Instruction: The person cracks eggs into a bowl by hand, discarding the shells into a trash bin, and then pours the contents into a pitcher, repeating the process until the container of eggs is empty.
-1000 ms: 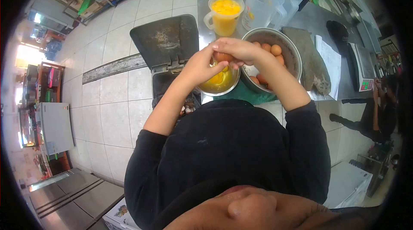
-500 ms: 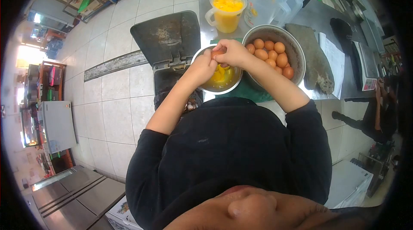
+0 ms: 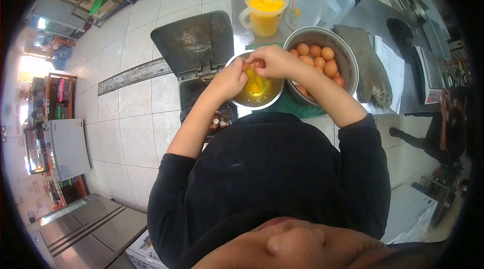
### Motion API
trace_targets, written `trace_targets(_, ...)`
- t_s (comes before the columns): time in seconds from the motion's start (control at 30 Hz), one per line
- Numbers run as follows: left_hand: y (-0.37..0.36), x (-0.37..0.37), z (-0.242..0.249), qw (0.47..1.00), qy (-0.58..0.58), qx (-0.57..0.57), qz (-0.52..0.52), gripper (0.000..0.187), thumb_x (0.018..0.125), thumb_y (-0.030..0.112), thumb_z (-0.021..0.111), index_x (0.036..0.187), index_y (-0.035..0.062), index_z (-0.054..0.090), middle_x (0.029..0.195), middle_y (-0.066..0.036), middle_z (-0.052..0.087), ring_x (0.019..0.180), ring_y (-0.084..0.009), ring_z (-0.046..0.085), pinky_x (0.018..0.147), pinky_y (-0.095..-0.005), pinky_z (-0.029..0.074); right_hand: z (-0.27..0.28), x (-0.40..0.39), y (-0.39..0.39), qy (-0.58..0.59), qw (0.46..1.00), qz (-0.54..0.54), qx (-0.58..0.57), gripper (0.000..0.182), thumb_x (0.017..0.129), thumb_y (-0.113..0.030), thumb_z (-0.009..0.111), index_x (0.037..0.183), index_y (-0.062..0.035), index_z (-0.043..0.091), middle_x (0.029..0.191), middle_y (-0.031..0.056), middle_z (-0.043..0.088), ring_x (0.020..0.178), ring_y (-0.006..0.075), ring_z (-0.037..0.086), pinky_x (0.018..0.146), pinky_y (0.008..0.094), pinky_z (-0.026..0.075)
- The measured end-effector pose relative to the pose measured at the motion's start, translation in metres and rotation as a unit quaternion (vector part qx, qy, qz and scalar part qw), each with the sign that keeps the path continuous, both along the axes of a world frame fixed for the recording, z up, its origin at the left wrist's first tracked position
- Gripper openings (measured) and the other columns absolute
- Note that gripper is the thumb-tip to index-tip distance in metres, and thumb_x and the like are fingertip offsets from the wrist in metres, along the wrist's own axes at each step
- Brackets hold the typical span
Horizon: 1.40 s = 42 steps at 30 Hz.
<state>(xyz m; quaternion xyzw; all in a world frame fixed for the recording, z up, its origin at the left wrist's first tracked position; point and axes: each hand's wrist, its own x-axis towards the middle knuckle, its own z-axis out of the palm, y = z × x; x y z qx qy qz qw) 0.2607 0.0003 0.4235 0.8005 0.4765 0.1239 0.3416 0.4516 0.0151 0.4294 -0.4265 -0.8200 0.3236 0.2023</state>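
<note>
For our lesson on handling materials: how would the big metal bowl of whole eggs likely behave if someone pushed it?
The big metal bowl probably feels heavy, since many brown eggs fill it. Those round, loosely piled eggs would likely roll and could crack. Its smooth base might slide on the steel table.

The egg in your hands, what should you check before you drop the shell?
1. Egg is over the small bowl: ok.
2. Left hand and right hand both grip the shell: ok.
3. Yolk is landing in the small bowl: ok.
4. No shell bits in the yolks: cannot tell.
5. Open bin with shells is close on the left: ok.
6. Big bowl holds more whole eggs: ok.
</note>
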Motion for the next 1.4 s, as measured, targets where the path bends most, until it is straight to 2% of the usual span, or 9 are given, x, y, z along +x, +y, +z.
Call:
trace_targets(0.13,-0.003,-0.015,0.0,0.997,0.06,0.049,-0.025,0.037,0.082,0.019,0.044,0.11,-0.0041,0.043,0.095,-0.027,0.056,0.095,-0.0395,0.055,0.081,-0.0433,0.042,0.006,0.003,-0.003,-0.14,0.975,0.071,0.156,0.036,0.068,-0.012,0.068,0.103,-0.0099,0.06,0.098,0.0101,0.06,0.088,0.0295,0.058,0.076,0.0369,0.047)
trace_targets(0.27,-0.002,-0.013,0.014,0.952,-0.232,-0.177,0.091,0.046,0.086,0.035,0.05,0.115,0.0004,0.043,0.088,-0.01,0.057,0.077,-0.0177,0.056,0.066,-0.0279,0.045,0.055,-0.023,-0.019,0.016,0.993,0.006,0.113,0.041,0.07,-0.019,0.069,0.108,-0.0104,0.057,0.102,0.0089,0.06,0.092,0.0276,0.057,0.079,0.0364,0.046)
trace_targets(0.37,-0.011,-0.003,0.019,0.774,-0.54,-0.312,0.11,0.045,0.084,0.038,0.054,0.114,0.0047,0.046,0.091,-0.001,0.053,0.071,-0.0107,0.05,0.051,-0.0233,0.039,0.063,-0.033,-0.021,0.082,0.962,0.022,0.261,0.042,0.071,-0.024,0.069,0.109,-0.0105,0.056,0.108,0.0065,0.059,0.101,0.0261,0.053,0.084,0.036,0.043)
trace_targets(0.57,-0.044,-0.133,-0.004,0.977,-0.073,-0.147,0.135,0.066,0.082,0.044,0.057,0.13,0.0036,0.037,0.096,-0.014,0.059,0.077,-0.0205,0.059,0.064,-0.0289,0.047,0.06,0.082,-0.033,-0.263,0.965,0.011,-0.004,0.035,0.071,-0.016,0.065,0.105,-0.0142,0.059,0.096,0.0078,0.059,0.097,0.0277,0.054,0.077,0.0379,0.045)
trace_targets(0.67,-0.065,-0.138,-0.029,0.918,0.273,0.017,0.288,0.081,0.079,0.041,0.06,0.136,-0.0039,0.023,0.12,-0.029,0.049,0.116,-0.038,0.045,0.097,-0.0387,0.033,-0.017,0.099,-0.055,-0.426,0.902,0.068,-0.012,0.024,0.071,-0.012,0.061,0.095,-0.0134,0.064,0.085,0.0069,0.06,0.1,0.0263,0.051,0.072,0.0405,0.044)
trace_targets(0.8,-0.058,-0.124,0.002,0.955,0.007,-0.126,0.27,0.081,0.082,0.035,0.057,0.138,-0.0036,0.014,0.129,-0.031,0.039,0.123,-0.0336,0.04,0.1,-0.0333,0.03,-0.02,0.099,-0.055,-0.424,0.897,0.084,0.089,0.02,0.071,-0.012,0.059,0.09,-0.0113,0.065,0.083,0.0079,0.06,0.093,0.0265,0.053,0.072,0.0418,0.042)
trace_targets(0.97,-0.059,-0.128,0.005,0.963,0.021,-0.07,0.26,0.076,0.084,0.032,0.055,0.138,-0.0035,0.016,0.131,-0.028,0.039,0.123,-0.0333,0.041,0.099,-0.0317,0.031,0.016,0.122,-0.033,-0.175,0.975,0.008,-0.135,0.039,0.059,-0.012,0.065,0.098,-0.011,0.061,0.081,0.0077,0.059,0.088,0.025,0.053,0.074,0.0388,0.041)
trace_targets(1.3,-0.048,-0.106,0.011,0.973,-0.061,-0.061,0.212,0.067,0.086,0.025,0.053,0.138,-0.0031,0.02,0.136,-0.026,0.032,0.129,-0.0314,0.031,0.104,-0.0308,0.025,-0.023,0.11,-0.046,-0.446,0.877,0.176,-0.017,0.039,0.056,-0.018,0.07,0.093,-0.0133,0.06,0.088,0.0025,0.059,0.092,0.0205,0.052,0.093,0.0397,0.031)
trace_targets(1.4,-0.053,-0.122,-0.002,0.972,-0.054,-0.063,0.22,0.066,0.086,0.024,0.053,0.138,-0.0015,0.021,0.138,-0.025,0.031,0.13,-0.0307,0.029,0.105,-0.0314,0.024,0.001,0.12,-0.042,-0.266,0.961,0.07,-0.005,0.039,0.059,-0.019,0.07,0.096,-0.0111,0.058,0.087,0.0063,0.059,0.086,0.0206,0.054,0.089,0.0391,0.036)
